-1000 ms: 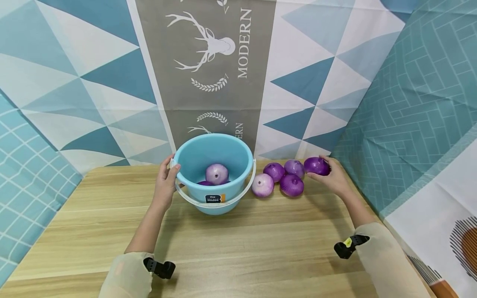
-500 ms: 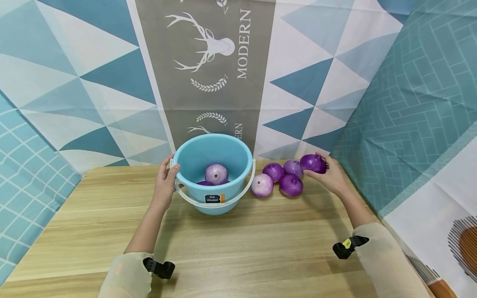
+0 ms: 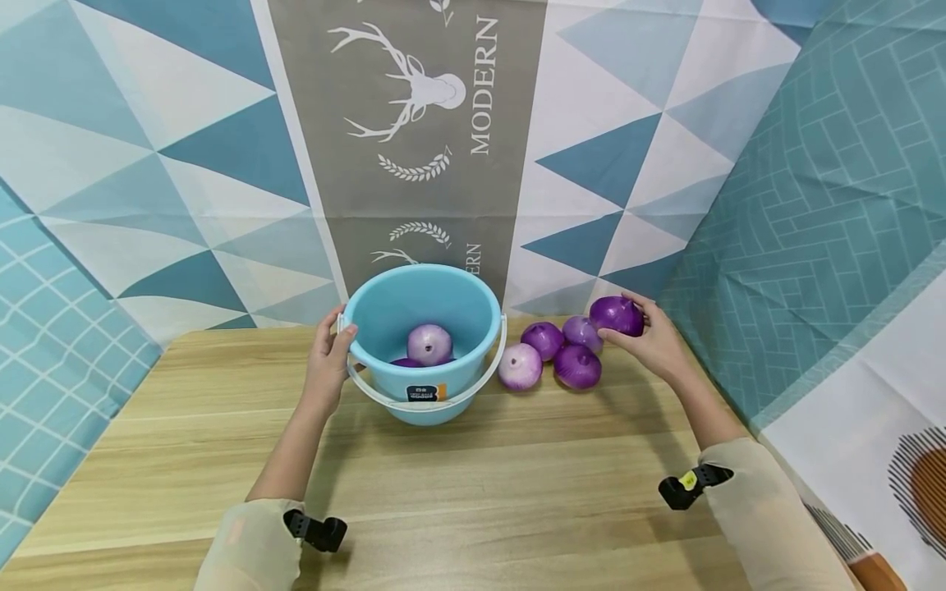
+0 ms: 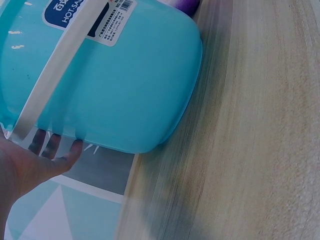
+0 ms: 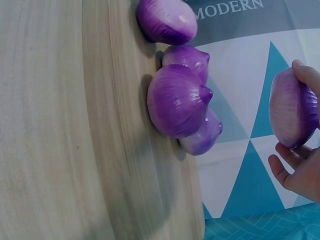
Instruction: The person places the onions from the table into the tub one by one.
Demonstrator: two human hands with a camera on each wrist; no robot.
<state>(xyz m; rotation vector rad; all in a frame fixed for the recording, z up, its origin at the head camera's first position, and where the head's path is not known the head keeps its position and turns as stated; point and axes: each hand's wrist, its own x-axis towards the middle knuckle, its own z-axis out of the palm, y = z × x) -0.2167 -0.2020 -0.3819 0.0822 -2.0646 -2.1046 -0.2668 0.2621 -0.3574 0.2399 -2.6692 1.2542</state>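
Shifted slightly up-left, an onion right of centre is pinched by the right hand. Left hand grips the bucket.

Glossy purple onion aloft in the right grip, light-blue bucket with onions inside

We see a round blue plastic bucket on the rectangular wooden bench, round purple onions inside, four more onions right of it, patterned cloth behind.
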